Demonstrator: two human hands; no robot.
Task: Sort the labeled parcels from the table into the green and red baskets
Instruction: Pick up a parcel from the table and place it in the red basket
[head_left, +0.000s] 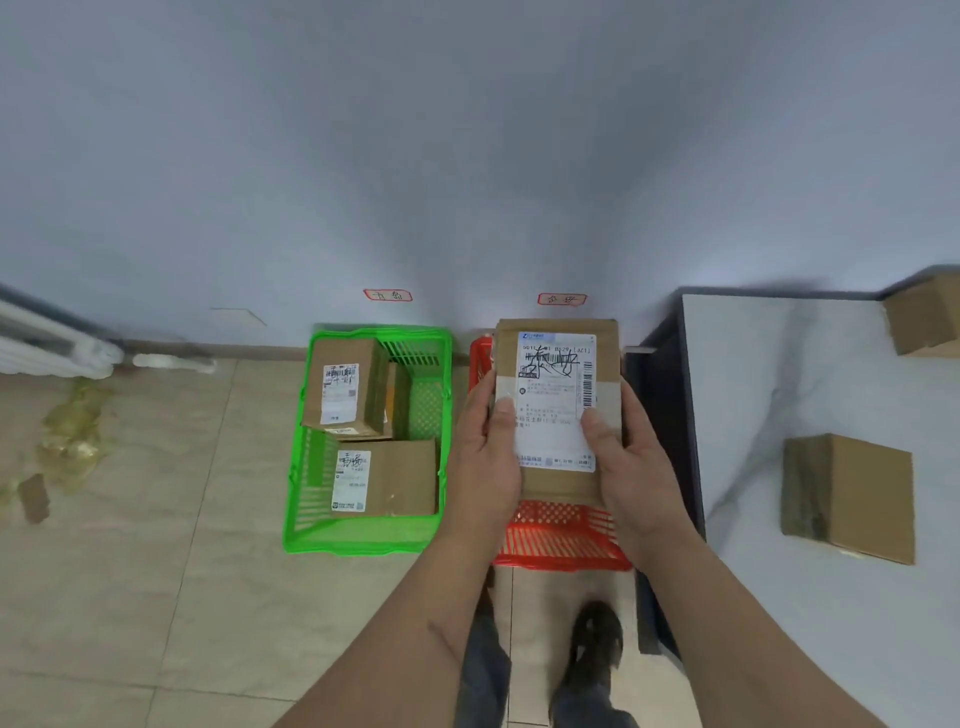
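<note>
- Over the red basket (561, 540) I am holding a labeled parcel (558, 405), my left hand (485, 457) and right hand (631, 467) each grasping one side; it looks about to be lowered in.
- Beside it, the green basket (363, 540) is carrying at least two boxes.
- To my right, the tabletop (753, 415) is keeping more parcels.
- On the parcel's shipping label (556, 400), black handwriting is showing across a barcode, too blurred to read.

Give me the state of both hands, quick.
Left hand: closed on the labeled parcel, gripping its left edge.
Right hand: closed on the same parcel, gripping its right edge, above the red basket.
</note>
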